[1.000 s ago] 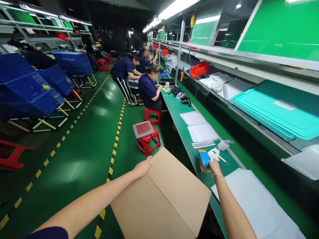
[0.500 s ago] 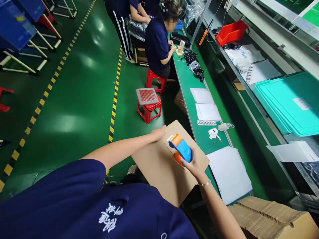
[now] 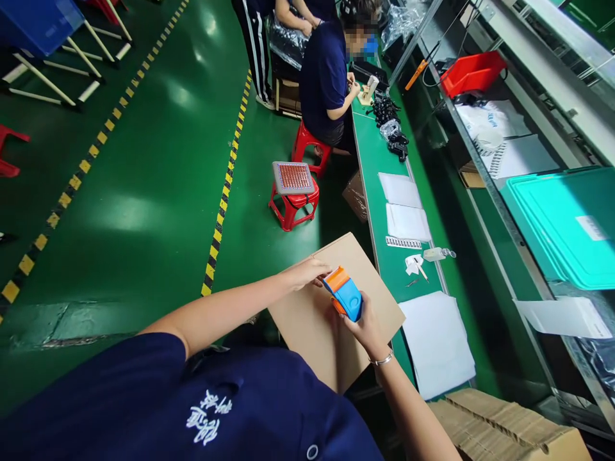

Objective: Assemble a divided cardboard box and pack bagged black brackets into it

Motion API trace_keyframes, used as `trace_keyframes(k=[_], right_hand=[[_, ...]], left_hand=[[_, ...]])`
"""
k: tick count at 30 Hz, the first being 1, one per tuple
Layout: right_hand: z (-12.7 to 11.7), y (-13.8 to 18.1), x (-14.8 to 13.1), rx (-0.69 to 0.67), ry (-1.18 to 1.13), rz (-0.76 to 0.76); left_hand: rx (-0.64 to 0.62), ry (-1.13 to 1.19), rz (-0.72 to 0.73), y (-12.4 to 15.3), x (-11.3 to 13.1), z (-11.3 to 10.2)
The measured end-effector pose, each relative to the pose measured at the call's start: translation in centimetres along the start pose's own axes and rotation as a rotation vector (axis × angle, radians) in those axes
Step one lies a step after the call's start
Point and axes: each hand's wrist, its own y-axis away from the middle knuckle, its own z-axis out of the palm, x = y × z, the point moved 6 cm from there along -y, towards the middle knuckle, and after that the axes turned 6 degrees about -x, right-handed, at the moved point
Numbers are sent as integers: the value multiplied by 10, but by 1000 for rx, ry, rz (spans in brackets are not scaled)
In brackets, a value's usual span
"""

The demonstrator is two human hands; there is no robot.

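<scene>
A brown cardboard box [image 3: 312, 326] sits in front of me beside the green workbench [image 3: 379, 198]. My right hand [image 3: 361, 325] is closed around a blue and orange tape dispenser [image 3: 343, 292] held over the box top. My left hand [image 3: 306, 271] rests on the box's far edge, its fingertips pinched right at the dispenser's orange front end. What those fingertips hold is too small to make out.
White sheets [image 3: 436, 339], a small bottle [image 3: 438, 254] and small tools lie on the bench. A red stool [image 3: 294, 203] with a tray stands on the floor ahead. A seated person [image 3: 327, 80] works farther along. Flattened cartons [image 3: 504, 422] lie at lower right; teal lids [image 3: 567, 224] sit on the shelf.
My right hand picked the tape dispenser up from the bench and brought it over the box. My left hand slid from the box edge to the dispenser's front. My view tilted downward.
</scene>
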Motion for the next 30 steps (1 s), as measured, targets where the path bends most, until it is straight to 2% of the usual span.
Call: trace_keyframes(k=[4, 7, 9, 15, 18, 21, 24, 30], right_hand=[[-2, -4, -12, -11, 45, -9], [-1, -5, -14, -103, 122, 39], [-5, 0, -12, -147, 162, 58], [-15, 6, -14, -167, 309, 101], [-11, -13, -32, -177, 382, 93], [-5, -36, -47, -202, 435, 102], [0, -49, -52, -230, 466, 142], [5, -55, -47, -257, 499, 169]], left_hand=[[34, 83, -23, -6, 7, -1], [73, 70, -72, -15, 13, -22], [130, 43, -103, -21, 18, -53], [321, -69, -203, -30, 36, -177], [375, -132, -236, -32, 42, -211], [391, -188, -271, -35, 41, -223], [378, -222, -290, -41, 28, -221], [294, -191, -258, -54, -22, -177]])
